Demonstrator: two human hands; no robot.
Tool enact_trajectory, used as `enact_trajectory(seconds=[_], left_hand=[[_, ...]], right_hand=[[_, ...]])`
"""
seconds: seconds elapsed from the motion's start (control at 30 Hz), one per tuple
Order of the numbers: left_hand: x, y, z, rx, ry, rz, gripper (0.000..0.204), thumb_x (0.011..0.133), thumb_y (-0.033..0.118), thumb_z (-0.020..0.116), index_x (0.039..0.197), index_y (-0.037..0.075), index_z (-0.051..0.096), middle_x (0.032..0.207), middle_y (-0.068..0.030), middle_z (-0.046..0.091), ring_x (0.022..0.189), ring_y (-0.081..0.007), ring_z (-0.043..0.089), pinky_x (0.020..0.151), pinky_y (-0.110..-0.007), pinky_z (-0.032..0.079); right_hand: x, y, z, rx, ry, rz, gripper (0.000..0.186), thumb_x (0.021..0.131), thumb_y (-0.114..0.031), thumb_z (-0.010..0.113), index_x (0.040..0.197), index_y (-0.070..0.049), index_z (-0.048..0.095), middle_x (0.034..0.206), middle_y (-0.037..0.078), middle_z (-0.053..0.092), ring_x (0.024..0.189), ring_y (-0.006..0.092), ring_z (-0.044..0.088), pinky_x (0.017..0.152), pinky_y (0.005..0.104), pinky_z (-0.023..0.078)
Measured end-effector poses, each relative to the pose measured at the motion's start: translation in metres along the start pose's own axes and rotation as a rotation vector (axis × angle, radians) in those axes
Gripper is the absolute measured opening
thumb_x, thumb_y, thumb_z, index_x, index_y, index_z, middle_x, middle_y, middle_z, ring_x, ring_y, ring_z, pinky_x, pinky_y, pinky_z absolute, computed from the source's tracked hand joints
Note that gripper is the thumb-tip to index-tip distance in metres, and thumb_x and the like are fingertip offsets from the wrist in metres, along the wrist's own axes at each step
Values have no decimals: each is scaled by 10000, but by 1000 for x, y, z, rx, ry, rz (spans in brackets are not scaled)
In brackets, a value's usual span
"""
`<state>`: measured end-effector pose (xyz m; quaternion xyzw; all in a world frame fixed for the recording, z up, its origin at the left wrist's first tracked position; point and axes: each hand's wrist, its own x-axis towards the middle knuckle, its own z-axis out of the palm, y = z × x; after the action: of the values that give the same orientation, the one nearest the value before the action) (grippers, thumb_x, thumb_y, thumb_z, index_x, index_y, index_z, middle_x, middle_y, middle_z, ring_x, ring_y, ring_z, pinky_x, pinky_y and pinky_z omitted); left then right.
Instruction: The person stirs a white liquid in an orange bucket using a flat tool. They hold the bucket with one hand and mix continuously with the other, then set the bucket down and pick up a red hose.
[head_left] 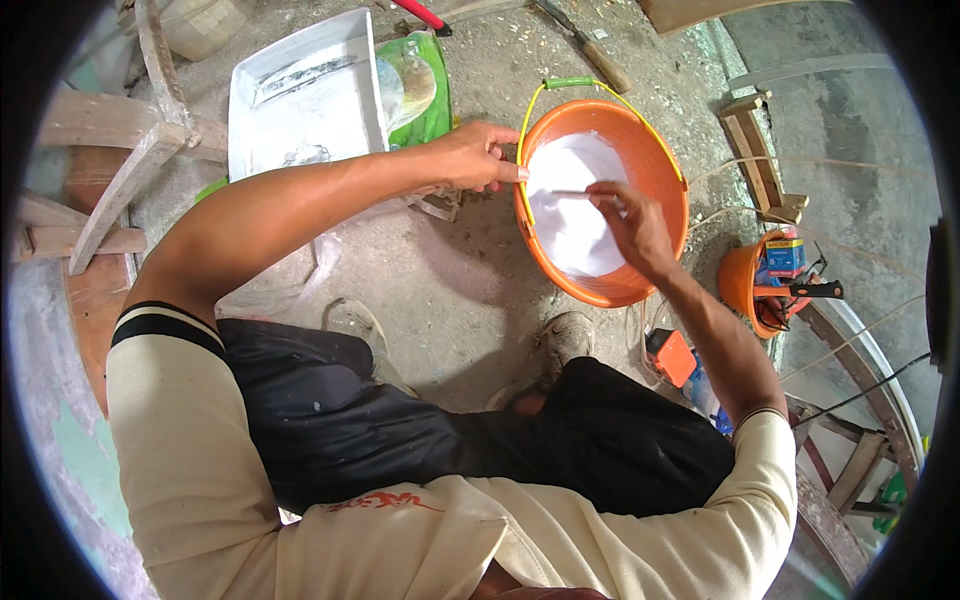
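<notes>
An orange bucket (pixel 655 170) with a yellow wire handle and green grip (pixel 570 82) holds a smooth white substance (pixel 575 240). My left hand (pixel 485 158) grips the bucket's left rim, fingertips by the handle wire. Over the bucket, my right hand (pixel 630 225) has its fingers closed on a thin stick-like tool (pixel 570 192), whose far end is at or in the white substance; exactly which is hard to tell.
A white tray (pixel 375 85) on a green bag (pixel 425 75), a hand tool (pixel 600 60), wooden frames (pixel 120 190), a small orange bucket of tools (pixel 740 280), an orange device (pixel 672 358) and cords lie around. My feet (pixel 565 335) are below the bucket.
</notes>
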<state>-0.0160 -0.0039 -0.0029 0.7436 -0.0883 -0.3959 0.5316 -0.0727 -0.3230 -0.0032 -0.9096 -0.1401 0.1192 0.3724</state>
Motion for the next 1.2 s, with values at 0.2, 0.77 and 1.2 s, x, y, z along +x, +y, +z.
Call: enact_trajectory(seconds=[0.2,0.77,1.2], left_hand=[[3,-5,3,-15,68,6,732,951,293,831,1572,52,529,849,-30,672,732,-116,650,607,-278,522],[-3,5,1,21,12,-17,709,975,375,801,1577,105,542,907,-16,655,831,-127,670,749,-293,567],[2,-3,3,-14,47,6,749,937,314,845,1563,44,537,852,-40,682,746,-120,666,630,-280,540]], right_hand=[[13,24,-34,-255,89,-129,191,997,-70,692,1173,-7,731,1101,194,746,974,401,741,846,452,596],[22,17,-13,-80,57,-123,196,1005,-99,705,1189,-45,748,1142,176,772,959,311,775,838,437,606],[-57,-18,-2,-48,-138,36,195,1019,-136,709,1182,-39,753,1103,163,777,970,325,769,834,422,594]])
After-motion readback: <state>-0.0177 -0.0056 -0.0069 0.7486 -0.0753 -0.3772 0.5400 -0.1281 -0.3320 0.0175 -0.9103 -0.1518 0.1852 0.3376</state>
